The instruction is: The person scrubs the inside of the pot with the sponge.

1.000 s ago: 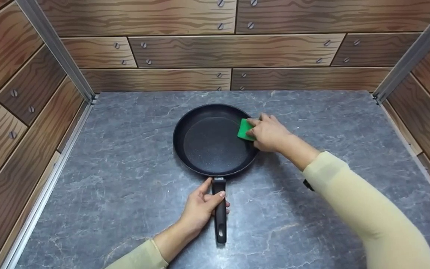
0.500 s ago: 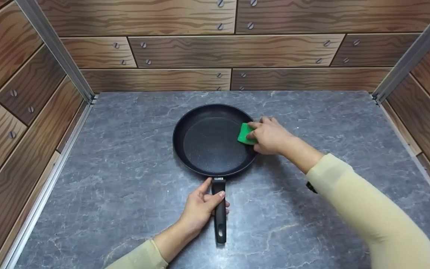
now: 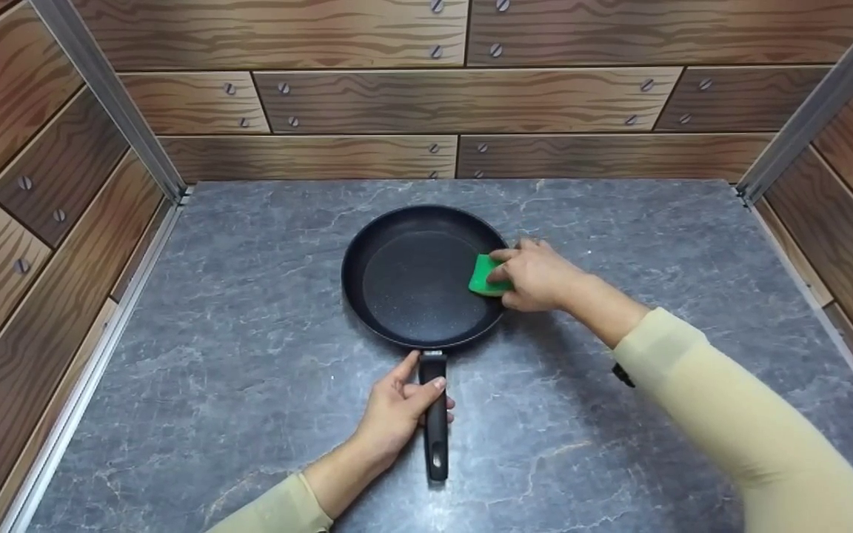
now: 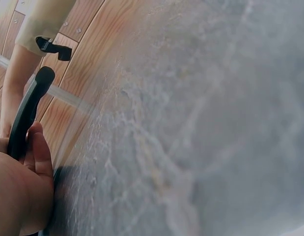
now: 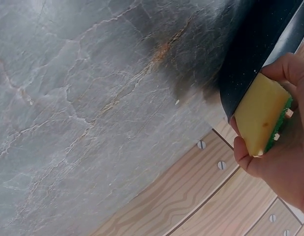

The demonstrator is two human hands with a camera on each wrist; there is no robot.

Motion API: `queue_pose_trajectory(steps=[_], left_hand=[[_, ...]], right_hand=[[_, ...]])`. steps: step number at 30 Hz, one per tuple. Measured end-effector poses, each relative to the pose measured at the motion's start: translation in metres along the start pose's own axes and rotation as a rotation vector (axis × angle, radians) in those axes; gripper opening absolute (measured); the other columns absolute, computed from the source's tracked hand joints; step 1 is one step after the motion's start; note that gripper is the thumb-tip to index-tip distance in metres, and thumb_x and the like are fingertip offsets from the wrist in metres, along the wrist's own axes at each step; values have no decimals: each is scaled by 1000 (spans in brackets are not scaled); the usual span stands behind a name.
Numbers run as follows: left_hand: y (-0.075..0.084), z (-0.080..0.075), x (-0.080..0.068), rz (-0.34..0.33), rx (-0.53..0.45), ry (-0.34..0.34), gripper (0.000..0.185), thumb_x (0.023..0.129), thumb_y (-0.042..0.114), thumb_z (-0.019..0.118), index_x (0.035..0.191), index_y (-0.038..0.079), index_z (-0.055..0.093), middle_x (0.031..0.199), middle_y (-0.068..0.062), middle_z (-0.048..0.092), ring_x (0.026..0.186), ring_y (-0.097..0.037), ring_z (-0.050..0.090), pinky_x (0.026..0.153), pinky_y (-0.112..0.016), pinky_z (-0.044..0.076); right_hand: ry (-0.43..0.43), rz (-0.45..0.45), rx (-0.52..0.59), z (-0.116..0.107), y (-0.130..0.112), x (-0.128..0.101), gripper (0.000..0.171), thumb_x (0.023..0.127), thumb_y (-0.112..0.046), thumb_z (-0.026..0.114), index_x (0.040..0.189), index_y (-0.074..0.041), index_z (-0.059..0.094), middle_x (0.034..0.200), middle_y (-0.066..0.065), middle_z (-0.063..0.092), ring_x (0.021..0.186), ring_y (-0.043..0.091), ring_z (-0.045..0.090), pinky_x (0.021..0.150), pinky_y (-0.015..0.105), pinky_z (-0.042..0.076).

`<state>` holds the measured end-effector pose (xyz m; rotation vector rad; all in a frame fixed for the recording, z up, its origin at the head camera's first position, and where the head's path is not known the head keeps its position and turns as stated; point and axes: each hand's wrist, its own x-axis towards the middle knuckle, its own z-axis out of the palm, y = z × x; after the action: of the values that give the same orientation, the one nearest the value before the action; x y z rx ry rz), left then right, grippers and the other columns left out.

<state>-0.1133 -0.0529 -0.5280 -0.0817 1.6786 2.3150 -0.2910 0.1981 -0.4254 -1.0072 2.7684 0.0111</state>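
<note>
Two hands on one pan: right hand pinching green sponge against its right inner wall, left hand around handle.

sponge half hidden by right hand

Mock kitchen booth: grey marble-look counter, printed wood-plank walls.
</note>
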Motion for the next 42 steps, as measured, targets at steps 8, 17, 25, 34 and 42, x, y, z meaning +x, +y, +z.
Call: queue_pose_trajectory(steps=[8, 17, 25, 34, 42], left_hand=[[-1, -1, 1, -1, -5, -21, 90, 103, 11, 72, 166, -8, 12, 81, -14, 77, 69, -21, 77, 63, -29, 64], [-1, 0, 1, -1, -5, -5, 90, 101, 11, 74, 166, -7, 14, 81, -16, 77, 69, -23, 77, 67, -33, 66], [-1, 0, 1, 0, -5, -8, 90, 101, 11, 73, 166, -6, 14, 81, -16, 77, 68, -22, 77, 67, -34, 66], [-1, 0, 0, 5, -3, -13, 90, 102, 11, 73, 166, -8, 13, 82, -17, 77, 69, -23, 77, 67, -34, 66], [0, 0, 0, 7, -6, -21, 90, 102, 11, 73, 166, -8, 12, 81, -16, 77, 69, -22, 77, 66, -33, 66]], right_hand=[[9, -23, 52, 1, -1, -3, 40, 90, -18, 70, 130, -16, 78, 155, 19, 55, 124, 48, 53, 101, 66, 44], [6, -31, 84, 2, -3, -5, 39, 89, -19, 70, 127, -17, 79, 154, 16, 56, 126, 46, 52, 96, 62, 45], [3, -39, 106, 3, -4, -6, 38, 90, -19, 69, 126, -17, 79, 154, 15, 57, 127, 45, 51, 95, 62, 44], [-2, -58, 138, 4, -4, -6, 38, 88, -19, 67, 124, -15, 80, 153, 15, 58, 132, 46, 50, 102, 67, 41], [14, -76, 175, 7, -3, -7, 37, 87, -21, 67, 121, -16, 81, 151, 15, 60, 132, 45, 51, 102, 68, 41]])
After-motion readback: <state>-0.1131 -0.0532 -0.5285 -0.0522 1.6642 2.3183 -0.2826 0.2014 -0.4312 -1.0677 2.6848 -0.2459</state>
